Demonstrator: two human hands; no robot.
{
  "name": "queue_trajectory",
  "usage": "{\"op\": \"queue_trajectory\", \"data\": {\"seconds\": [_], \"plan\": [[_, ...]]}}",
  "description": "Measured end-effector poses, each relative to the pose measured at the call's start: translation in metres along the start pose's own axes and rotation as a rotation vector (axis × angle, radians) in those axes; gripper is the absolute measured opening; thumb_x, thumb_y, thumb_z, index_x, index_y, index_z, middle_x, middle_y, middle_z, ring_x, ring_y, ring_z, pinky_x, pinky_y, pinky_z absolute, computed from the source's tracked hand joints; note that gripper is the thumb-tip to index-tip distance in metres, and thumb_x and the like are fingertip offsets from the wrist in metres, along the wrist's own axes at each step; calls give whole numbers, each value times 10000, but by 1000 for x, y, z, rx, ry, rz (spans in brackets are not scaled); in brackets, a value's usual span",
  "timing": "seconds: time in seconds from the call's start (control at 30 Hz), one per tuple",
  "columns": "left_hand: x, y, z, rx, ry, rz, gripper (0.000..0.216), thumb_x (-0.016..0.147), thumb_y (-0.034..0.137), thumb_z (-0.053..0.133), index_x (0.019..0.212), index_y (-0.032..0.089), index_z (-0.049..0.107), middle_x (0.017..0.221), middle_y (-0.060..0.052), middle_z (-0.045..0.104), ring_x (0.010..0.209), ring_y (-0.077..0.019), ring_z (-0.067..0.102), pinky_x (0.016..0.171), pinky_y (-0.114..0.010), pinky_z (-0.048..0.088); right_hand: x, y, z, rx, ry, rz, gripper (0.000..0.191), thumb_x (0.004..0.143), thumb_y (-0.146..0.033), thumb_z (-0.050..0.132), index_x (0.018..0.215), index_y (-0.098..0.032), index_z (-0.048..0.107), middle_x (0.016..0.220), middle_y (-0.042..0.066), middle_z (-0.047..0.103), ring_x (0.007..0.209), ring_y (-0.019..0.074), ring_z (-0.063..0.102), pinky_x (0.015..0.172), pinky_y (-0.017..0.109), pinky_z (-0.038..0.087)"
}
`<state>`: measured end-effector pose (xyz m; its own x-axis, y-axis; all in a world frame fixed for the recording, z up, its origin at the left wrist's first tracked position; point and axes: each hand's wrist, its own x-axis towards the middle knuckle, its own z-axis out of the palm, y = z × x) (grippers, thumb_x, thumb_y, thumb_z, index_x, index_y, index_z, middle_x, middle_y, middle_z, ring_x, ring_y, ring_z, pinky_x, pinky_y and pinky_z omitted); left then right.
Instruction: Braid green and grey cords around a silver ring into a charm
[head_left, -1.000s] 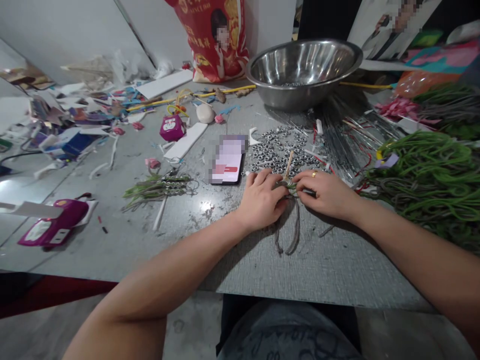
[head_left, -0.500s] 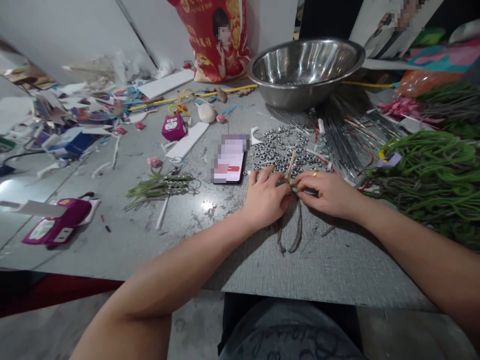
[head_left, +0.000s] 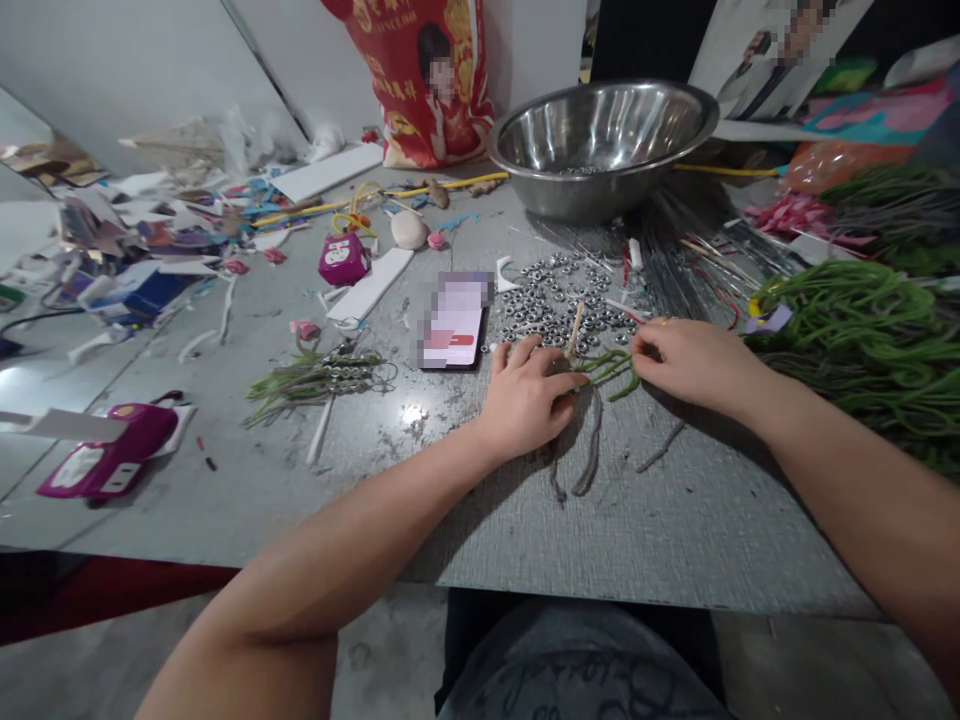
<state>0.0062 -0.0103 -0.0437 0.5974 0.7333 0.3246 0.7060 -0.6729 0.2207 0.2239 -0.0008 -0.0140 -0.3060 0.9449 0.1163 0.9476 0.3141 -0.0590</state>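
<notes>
Nearest to me on the table [head_left: 480, 540], two grey cord ends [head_left: 590, 450] trail out from below my left hand [head_left: 529, 390], and a loose grey strand [head_left: 660, 447] lies to their right; a sleeveless forearm dragging across here could tug the ends crooked. My left fingers are bent and lowered over the work, thumb and forefinger close together, though I can't tell whether they truly pinch or only press. The green cords [head_left: 611, 360] spread out to the right between my two hands, flat on the table. My right hand [head_left: 694, 362] has thumb and forefinger drawn narrow beside the green ends; whether a strand is caught between them, I cannot see. If my left fingers ease off, I judge the cords could slide out of line, being soft and springy. Off to the left, a finished-looking bundle [head_left: 285, 385] of green and grey cord sits well apart; to the right, the big cord pile [head_left: 862, 350] lies close enough to my right forearm that a stray loop might snag. Just beyond my fingers a thin wooden stick [head_left: 576, 328] points away towards the scattered metal rings [head_left: 555, 290], which a careless knuckle could scatter, with the phone [head_left: 457, 315] on their left and the steel bowl [head_left: 592, 192] farthest.
</notes>
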Motion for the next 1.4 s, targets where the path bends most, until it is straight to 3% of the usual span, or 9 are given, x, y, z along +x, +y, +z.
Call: {"op": "queue_trajectory", "data": {"seconds": [0.23,0.37,0.53,0.63,0.77,0.9,1.13,1.3,1.4], "plan": [[1,-3,0,-37,-26,3,238,783,298,590,997,329,688,1141,-20,612,1194,-311,408,945,-501,317,-1,2,4,-105,22,10,176,768,-221,467,619,-203,559,712,52,644,582,169,559,429,279,265],[1,-3,-1,-52,-28,7,296,774,287,598,1065,293,654,1151,-29,610,1191,-304,409,953,-488,318,-3,-1,0,-7,-29,-51,140,796,-240,464,805,-204,599,887,68,651,738,208,603,520,297,363],[1,-1,-4,-88,-56,-19,284,764,311,602,1023,199,623,1155,-45,615,1204,-302,398,982,-468,304,-5,-4,-7,215,-246,-319,121,780,-213,498,828,-218,610,891,29,636,807,182,593,672,295,414],[2,0,-5,-94,-64,-30,230,760,316,606,954,193,616,1150,-47,616,1209,-294,395,992,-458,296,-4,-4,-7,219,-357,-353,125,785,-215,495,825,-209,613,873,36,627,795,182,585,682,298,409],[1,0,-5,-89,-73,-30,198,759,313,606,924,204,615,1153,-39,612,1214,-291,392,996,-463,290,-5,-4,-6,180,-382,-352,143,810,-214,456,754,-198,587,819,41,607,742,173,564,659,294,395],[1,-1,-5,-91,-75,-23,194,768,321,591,917,201,623,1165,-36,607,1216,-299,390,994,-471,290,-5,-8,-6,218,-325,-359,161,841,-239,428,760,-196,560,815,45,596,728,171,552,652,294,392],[0,-2,-4,-83,-31,1,201,778,343,581,907,201,640,1168,-41,603,1208,-310,394,979,-477,298,-4,-26,5,503,11,-140,117,849,-265,461,803,-203,549,756,22,630,696,165,555,638,285,385],[-3,-5,-2,-84,150,79,232,819,388,559,932,198,627,1123,-41,622,1175,-273,420,947,-424,314,-5,-36,16,544,77,-292,120,847,-231,493,754,-201,562,726,16,632,711,163,552,670,292,381],[-3,-5,-1,-44,229,137,318,864,479,491,844,195,632,983,-34,655,1049,-234,481,891,-377,326,-6,-38,16,552,115,-319,124,861,-230,490,777,-201,576,738,13,645,715,158,561,680,295,385]]}}
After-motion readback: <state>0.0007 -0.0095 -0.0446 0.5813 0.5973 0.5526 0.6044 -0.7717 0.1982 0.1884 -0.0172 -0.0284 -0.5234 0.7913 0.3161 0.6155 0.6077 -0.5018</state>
